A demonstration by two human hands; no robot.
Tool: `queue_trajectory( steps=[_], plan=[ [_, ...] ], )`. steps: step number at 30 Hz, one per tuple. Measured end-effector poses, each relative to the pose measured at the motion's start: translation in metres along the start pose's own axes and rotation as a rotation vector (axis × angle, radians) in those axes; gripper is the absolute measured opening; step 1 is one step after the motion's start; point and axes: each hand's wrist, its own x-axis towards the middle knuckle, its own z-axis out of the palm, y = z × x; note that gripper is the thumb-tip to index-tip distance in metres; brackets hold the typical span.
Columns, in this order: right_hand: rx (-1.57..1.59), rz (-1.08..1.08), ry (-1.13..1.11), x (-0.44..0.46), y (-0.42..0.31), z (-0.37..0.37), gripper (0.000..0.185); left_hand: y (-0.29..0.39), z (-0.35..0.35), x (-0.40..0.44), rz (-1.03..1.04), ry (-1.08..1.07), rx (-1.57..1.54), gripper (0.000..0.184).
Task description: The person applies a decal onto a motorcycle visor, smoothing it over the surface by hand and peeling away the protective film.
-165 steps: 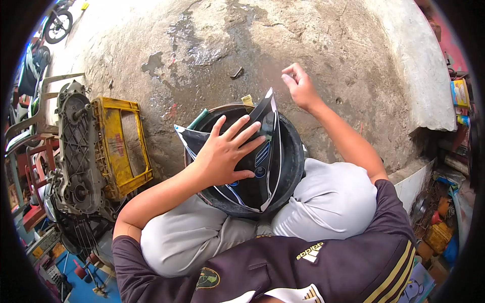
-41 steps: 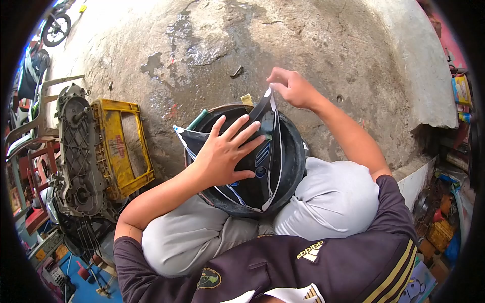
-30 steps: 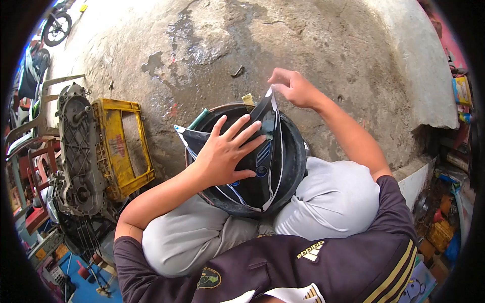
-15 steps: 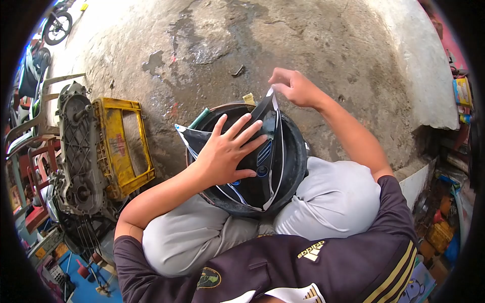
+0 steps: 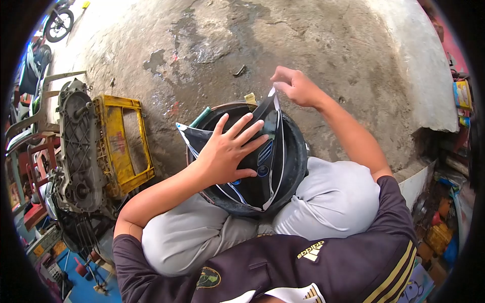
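Observation:
A black panel with white edges and blue markings lies across a round black tub between my knees. My left hand rests on the panel with its fingers spread. At the panel's upper right, a narrow tip rises past the tub's rim. My right hand is at that white tip, thumb and forefinger pinched together; whatever may be between them is too small to make out. A green stick-like object leans at the tub's upper left rim, and a small yellowish piece sits by the top rim.
On the left stand a yellow crate and a grey metal engine casing, with a chair and motorcycle parts beyond. A small dark object lies on the wet concrete floor. To the right are a concrete ledge and piled clutter.
Since the oldest frame, my right hand has moved left and down to the panel's tip, and its fingers have closed there. My left hand stays spread on the panel.

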Motion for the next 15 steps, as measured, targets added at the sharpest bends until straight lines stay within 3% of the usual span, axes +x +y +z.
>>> queue_trajectory(
  steps=[2, 6, 8, 15],
  plan=[
    [0.060, 0.144, -0.147, 0.001, -0.002, -0.009, 0.019, 0.000, -0.001, 0.000, 0.009, -0.001, -0.004, 0.092],
    [-0.036, 0.081, -0.115, 0.001, -0.005, -0.010, 0.018, 0.000, -0.001, 0.002, 0.006, -0.001, 0.000, 0.092],
    [0.126, 0.058, 0.048, 0.002, 0.007, -0.001, 0.012, 0.000, -0.001, 0.000, -0.003, -0.009, 0.000, 0.092],
    [0.192, 0.166, -0.109, -0.005, 0.011, -0.004, 0.017, 0.000, -0.001, 0.001, 0.002, -0.007, -0.006, 0.091]
  ],
)
